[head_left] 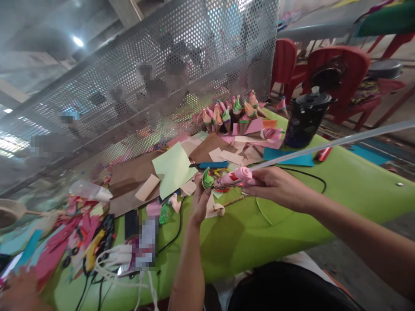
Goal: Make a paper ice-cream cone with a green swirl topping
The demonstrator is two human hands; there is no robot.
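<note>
My left hand (pixel 199 205) is closed around a small paper cone whose top is a green pleated paper swirl (pixel 207 178); its lower part is hidden by my fingers. My right hand (pixel 279 185) grips a pink glue gun (pixel 240 177), its front end pointing left, close to the cone. A long translucent glue stick (pixel 324 144) sticks out behind the gun toward the right. Beneath and behind both hands lie paper scraps, a blue-handled cutter (pixel 212 165) and a thin stick (pixel 235 201) beside a small paper roll (pixel 218 210).
Several finished paper cones (pixel 238 112) stand at the back by a perforated metal screen (pixel 194 56). A dark lidded tumbler (pixel 306 119) stands right. Pale green paper (pixel 175 168), a phone (pixel 147 242), white cables (pixel 116 255) and another person's hand (pixel 24 289) are left on the green table (pixel 292 220).
</note>
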